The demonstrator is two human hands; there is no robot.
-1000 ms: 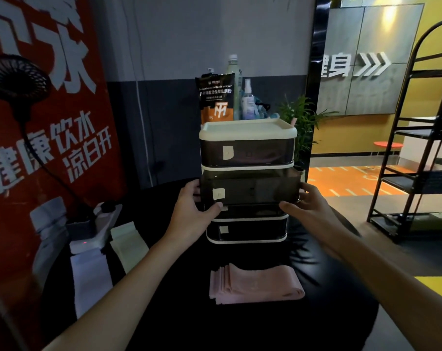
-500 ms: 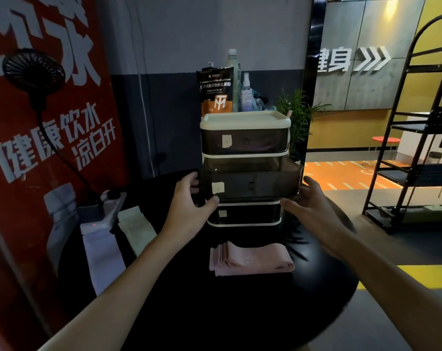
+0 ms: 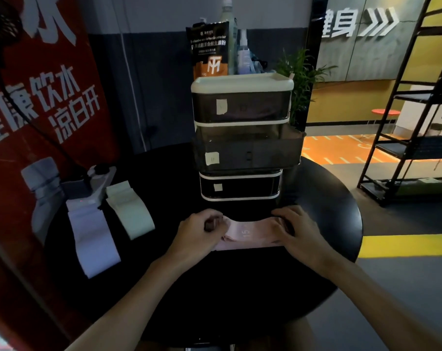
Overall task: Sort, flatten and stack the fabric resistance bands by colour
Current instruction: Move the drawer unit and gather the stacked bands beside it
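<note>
The person's left forearm (image 3: 139, 287) and right forearm (image 3: 367, 287) are bare along all the length that shows, slim and narrowing towards the wrists. The left hand (image 3: 199, 231) and right hand (image 3: 298, 231) are bare as well. The dim light leaves the fingers (image 3: 283, 212) as plain rounded shapes, their nails too dark to make out.

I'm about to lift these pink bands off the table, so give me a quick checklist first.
1. Left hand grips the left end of the folded pink fabric band stack: ok.
2. Right hand grips its right end: ok.
3. Pink layers aligned: not ok, lower layers stick out.
4. Smoky plastic middle drawer open: ok.
5. Room inside that drawer: cannot tell, too dark.
6. Pale green fabric band stack and white fabric band stack lie apart from the pink: ok.
</note>
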